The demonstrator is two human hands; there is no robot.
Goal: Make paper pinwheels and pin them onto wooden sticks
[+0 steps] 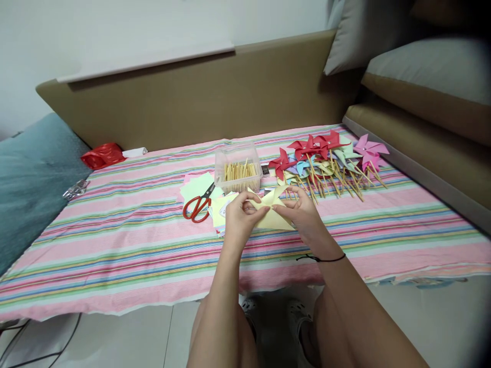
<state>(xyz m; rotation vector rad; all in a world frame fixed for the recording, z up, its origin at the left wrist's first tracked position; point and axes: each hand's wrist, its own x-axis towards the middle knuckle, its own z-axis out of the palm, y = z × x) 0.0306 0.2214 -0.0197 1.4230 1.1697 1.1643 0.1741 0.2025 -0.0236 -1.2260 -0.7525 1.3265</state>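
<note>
Between both hands is a pale yellow paper pinwheel, its corners folded in toward the middle. My left hand pinches its left side, thumb near the centre. From the right, my right hand grips the paper, with the thumb also close to the centre. Whether a pin sits under the thumbs I cannot make out. Just left of my left hand lie red-handled scissors on light green paper sheets. Behind the hands stands a clear plastic box of wooden sticks.
Finished pinwheels on sticks are heaped at the right, in red, pink, blue and green. A red plastic bag and a small metallic-looking item lie at the left. The striped cloth ends at a front edge above my knees.
</note>
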